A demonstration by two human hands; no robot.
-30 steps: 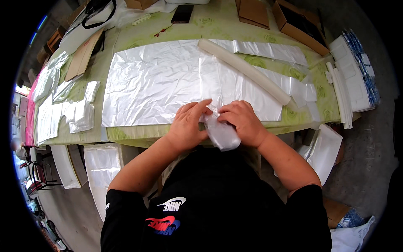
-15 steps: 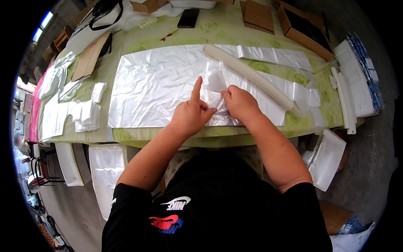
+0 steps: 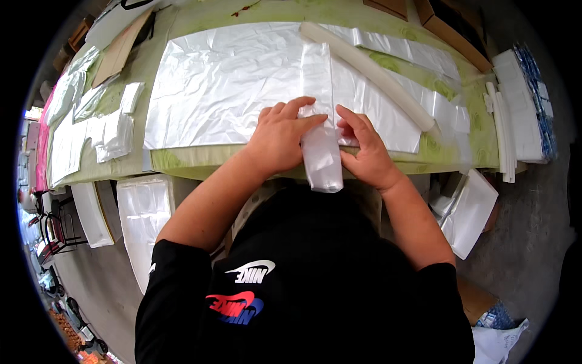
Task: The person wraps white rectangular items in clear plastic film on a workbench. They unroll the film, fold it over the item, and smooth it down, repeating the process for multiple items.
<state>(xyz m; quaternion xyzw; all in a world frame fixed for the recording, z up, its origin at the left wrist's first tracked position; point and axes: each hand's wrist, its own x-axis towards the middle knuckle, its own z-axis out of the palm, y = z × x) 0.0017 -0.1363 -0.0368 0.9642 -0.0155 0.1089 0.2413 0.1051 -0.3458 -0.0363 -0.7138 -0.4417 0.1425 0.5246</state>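
A folded strip of translucent white plastic film runs toward me over a wide, creased plastic sheet. Its near end sticks out past the table's front edge. My left hand is at the strip's left side, thumb and forefinger reaching across it, the other fingers bent against its edge. To the right of the strip is my right hand, with forefinger and thumb apart and the middle fingers curled; its thumb tip is close to the strip's edge. Slanting across the sheet behind my right hand lies a long pale roll or tube.
Folded white plastic pieces lie at the table's left, near a cardboard sheet. At the far right are an open cardboard box, thin white tubes and a white stack with blue packets. White bins stand below the edge.
Both hands have drawn nearer to me. The film between them now forms a long narrow strip reaching over the edge. My right hand's pinch has loosened; my left forefinger no longer points forward.
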